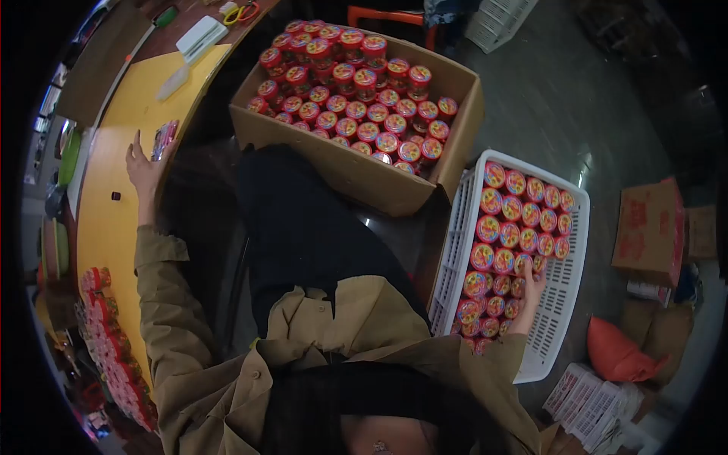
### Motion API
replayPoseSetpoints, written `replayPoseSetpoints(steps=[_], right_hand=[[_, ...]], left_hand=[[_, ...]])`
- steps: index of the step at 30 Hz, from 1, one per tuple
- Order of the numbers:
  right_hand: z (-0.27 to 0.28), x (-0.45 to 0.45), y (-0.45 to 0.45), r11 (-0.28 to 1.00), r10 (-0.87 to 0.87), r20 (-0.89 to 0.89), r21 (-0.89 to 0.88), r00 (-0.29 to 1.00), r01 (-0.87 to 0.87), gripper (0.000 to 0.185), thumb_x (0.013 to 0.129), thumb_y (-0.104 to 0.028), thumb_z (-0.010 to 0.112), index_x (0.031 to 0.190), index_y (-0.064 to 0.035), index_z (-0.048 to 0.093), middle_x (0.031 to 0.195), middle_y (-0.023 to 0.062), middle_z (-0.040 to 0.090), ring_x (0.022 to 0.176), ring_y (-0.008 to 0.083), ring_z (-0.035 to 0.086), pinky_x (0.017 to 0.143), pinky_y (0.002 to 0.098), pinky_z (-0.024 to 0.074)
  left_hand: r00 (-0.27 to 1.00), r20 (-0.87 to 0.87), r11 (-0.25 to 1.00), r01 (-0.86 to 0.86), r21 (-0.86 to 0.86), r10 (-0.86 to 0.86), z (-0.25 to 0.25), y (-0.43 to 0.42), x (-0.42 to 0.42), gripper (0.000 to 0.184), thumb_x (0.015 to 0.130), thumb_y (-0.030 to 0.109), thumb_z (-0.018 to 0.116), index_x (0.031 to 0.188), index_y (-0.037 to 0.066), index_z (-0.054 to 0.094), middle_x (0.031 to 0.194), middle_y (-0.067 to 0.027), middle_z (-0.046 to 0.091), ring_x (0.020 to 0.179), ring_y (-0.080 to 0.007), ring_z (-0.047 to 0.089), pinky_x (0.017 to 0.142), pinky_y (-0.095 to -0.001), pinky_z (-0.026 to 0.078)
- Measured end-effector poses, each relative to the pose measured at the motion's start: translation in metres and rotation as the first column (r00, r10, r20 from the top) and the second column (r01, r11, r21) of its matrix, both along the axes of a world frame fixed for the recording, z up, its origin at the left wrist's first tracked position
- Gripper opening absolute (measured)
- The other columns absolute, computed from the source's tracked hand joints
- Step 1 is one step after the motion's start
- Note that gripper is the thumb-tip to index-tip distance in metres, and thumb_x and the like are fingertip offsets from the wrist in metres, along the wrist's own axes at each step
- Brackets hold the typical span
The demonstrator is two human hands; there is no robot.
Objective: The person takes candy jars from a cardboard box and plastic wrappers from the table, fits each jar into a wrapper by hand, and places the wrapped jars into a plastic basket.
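Observation:
My left hand [142, 173] is over the yellow tabletop [114, 152] with its fingers spread. Beside its thumb lies a small reddish, shiny item [164, 139], too blurred to name; whether the hand touches it I cannot tell. On the other side, my right hand [534, 290] reaches into a white plastic crate [578, 250]. Its fingers are closed around a red-lidded jar [523, 263] among rows of similar jars. A cardboard box [334, 163] full of the same kind of jars stands in front of my legs.
More red-lidded jars [114, 349] line the table's near left edge. A white scale-like device [201, 38], yellow-handled scissors [241, 14] and a small dark cap [116, 196] are on the table. At right are a cardboard carton [647, 233] and a red sack [618, 353].

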State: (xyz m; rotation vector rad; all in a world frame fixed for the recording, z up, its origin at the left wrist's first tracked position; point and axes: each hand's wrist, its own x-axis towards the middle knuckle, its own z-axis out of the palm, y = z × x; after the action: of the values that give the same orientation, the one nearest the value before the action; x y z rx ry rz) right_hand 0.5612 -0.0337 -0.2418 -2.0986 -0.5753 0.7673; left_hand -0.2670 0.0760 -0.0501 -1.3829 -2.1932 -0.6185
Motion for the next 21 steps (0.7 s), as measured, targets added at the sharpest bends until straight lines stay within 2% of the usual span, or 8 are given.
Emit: replayPoseSetpoints(steps=[1,2,5,9,14,16,17,21], right_hand=[[0.004,-0.015,0.01,0.985,-0.079,0.31,0.171,0.947,0.026,0.077,0.073,-0.04,0.074,0.127,0.0022,0.038,0.108,0.0158,0.053,0.09,0.0184,0.055,0.078,0.0286,0.0464],[0.011,-0.024,0.015,0.919,-0.158,0.183,0.387,0.97,0.077,0.07,0.075,-0.031,0.074,0.124,0.0043,0.039,0.117,0.0158,0.049,0.099,0.019,0.051,0.082,0.0279,0.0451],[0.087,-0.114,0.063,0.861,-0.131,0.316,0.506,0.94,-0.05,0.048,0.08,-0.016,0.069,0.119,-0.0001,0.046,0.115,0.0108,0.05,0.099,0.0171,0.051,0.082,0.0279,0.045],[0.101,-0.21,0.152,0.772,0.291,0.185,0.534,0.939,-0.344,0.042,0.079,-0.013,0.07,0.114,-0.0027,0.05,0.106,0.006,0.052,0.092,0.0114,0.051,0.073,0.0228,0.0453],[0.04,-0.284,0.316,0.643,0.709,0.055,0.357,0.703,-0.677,0.051,0.071,-0.022,0.076,0.111,-0.0009,0.052,0.099,0.0079,0.056,0.087,0.0155,0.055,0.074,0.0239,0.0462],[-0.046,-0.269,0.402,0.584,0.628,0.547,0.139,0.554,-0.799,0.061,0.065,-0.028,0.079,0.111,0.0012,0.051,0.098,0.0143,0.059,0.088,0.0266,0.058,0.078,0.0325,0.0474],[-0.044,-0.28,0.424,0.636,0.652,0.405,0.167,0.641,-0.753,0.067,0.061,-0.033,0.081,0.11,0.0021,0.051,0.105,0.0205,0.057,0.097,0.0344,0.056,0.085,0.0393,0.0448],[-0.032,-0.302,0.468,0.421,0.696,0.699,-0.214,0.163,-0.881,0.092,0.059,-0.01,0.077,0.137,-0.0149,0.029,0.126,0.0226,0.039,0.112,0.0388,0.046,0.093,0.042,0.0419]], left_hand=[[0.978,-0.088,0.978,-0.194,-0.081,0.187,-0.01,0.004,-0.008,0.081,0.072,0.061,0.062,0.136,0.02,0.035,0.13,-0.0234,0.041,0.121,-0.0376,0.039,0.098,-0.049,0.031],[0.981,0.01,0.968,-0.187,-0.167,0.191,-0.023,0.003,-0.025,0.082,0.072,0.069,0.053,0.139,0.029,0.027,0.135,-0.024,0.033,0.125,-0.0407,0.033,0.099,-0.0531,0.028],[0.981,0.029,0.899,-0.164,-0.407,0.192,-0.043,0.001,-0.032,0.077,0.076,0.067,0.05,0.14,0.031,0.027,0.134,-0.0235,0.035,0.125,-0.038,0.034,0.098,-0.0519,0.029],[0.99,0.021,0.932,-0.126,-0.34,0.141,-0.04,-0.003,-0.026,0.061,0.084,0.059,0.044,0.135,0.025,0.04,0.13,-0.021,0.042,0.123,-0.0334,0.04,0.097,-0.0483,0.031],[0.854,0.517,0.949,0.114,-0.293,0.057,-0.019,0.004,-0.065,0.05,0.089,0.051,0.043,0.123,0.016,0.054,0.121,-0.0188,0.051,0.114,-0.0297,0.048,0.095,-0.0376,0.035],[0.762,0.647,0.93,0.238,-0.281,0.001,-0.002,0.006,-0.073,0.05,0.091,0.046,0.041,0.115,0.006,0.059,0.115,-0.0172,0.055,0.105,-0.0285,0.053,0.092,-0.0343,0.038],[0.759,0.65,0.92,0.287,-0.266,-0.049,0.0,0.007,-0.077,0.048,0.09,0.044,0.045,0.112,0.004,0.059,0.11,-0.0169,0.057,0.099,-0.0274,0.056,0.088,-0.034,0.041],[0.755,0.645,0.953,0.096,-0.288,0.119,0.026,0.022,-0.068,0.045,0.073,0.028,0.072,0.105,0.0,0.059,0.084,-0.0089,0.06,0.072,-0.0168,0.057,0.065,-0.0279,0.046]])
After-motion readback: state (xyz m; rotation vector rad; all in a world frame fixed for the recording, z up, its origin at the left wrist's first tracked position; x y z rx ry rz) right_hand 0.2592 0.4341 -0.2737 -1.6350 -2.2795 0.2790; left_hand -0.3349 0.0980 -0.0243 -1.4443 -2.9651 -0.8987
